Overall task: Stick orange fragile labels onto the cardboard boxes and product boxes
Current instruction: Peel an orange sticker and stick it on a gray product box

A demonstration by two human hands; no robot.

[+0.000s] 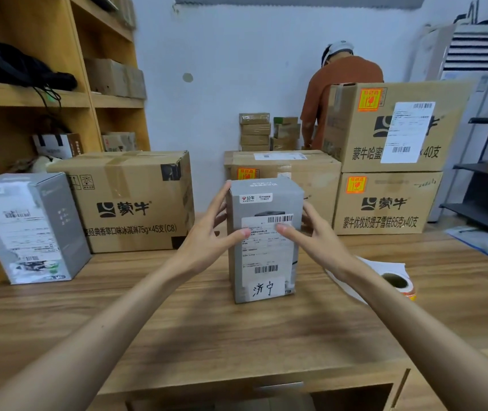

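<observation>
The tall grey cardboard product box (pixel 265 241) stands upright on the pale wooden table (pixel 251 351), its long axis vertical, directly between the person's two hands. The left hand (pixel 211 232) lies against its left edge and the right hand (pixel 318 235) against its right edge; both are equally near, so neither has to travel to it. Both hands are spread, fingers straight rather than curled. The left fingers run up the box's left side toward its top corner; the right fingers pass out of sight behind the right side; each thumb tip rests on the white shipping label (pixel 266 250) on the face toward the person, the two tips a little apart. This reads as steadying the box between flat hands, not a closed grasp; blur leaves the right fingers' exact contact unclear. No orange sticker shows on the visible faces of this box.

The roll of orange fragile labels (pixel 398 284) lies on the table outside the right wrist, below and to the right of that hand, near it and well apart from the left hand; the right hand is therefore judged likelier to fetch a label, while the left could hold the box. Beyond the right fingertips, stacked brown cardboard cartons (pixel 385 203) already carry orange stickers; the brown carton beyond the left hand (pixel 136 203) shows none.
</observation>
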